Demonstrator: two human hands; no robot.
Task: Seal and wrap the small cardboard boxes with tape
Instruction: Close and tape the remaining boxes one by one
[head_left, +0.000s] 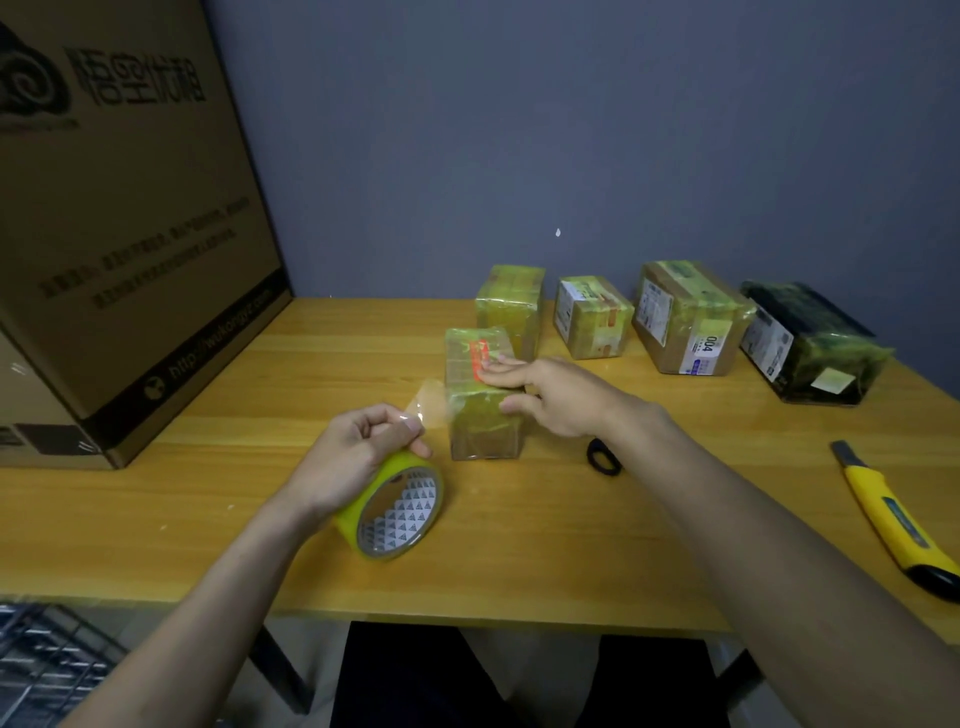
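Observation:
A small cardboard box (475, 415), wrapped in yellowish tape with a red label on top, stands in the middle of the wooden table (208, 519). My right hand (540, 395) lies flat on the box's top, fingers straight, thumb against its near right side. My left hand (358, 457) grips the yellow tape roll (397, 512) just left of the box. A clear strip of tape (428, 402) runs from that hand's fingertips to the box's left side.
Behind stand three taped boxes (511, 306) (592, 317) (691, 322) and a dark wrapped parcel (810, 343). A large carton (119, 223) fills the left. A yellow utility knife (888, 519) lies at the right, a black ring (604, 457) by my right wrist.

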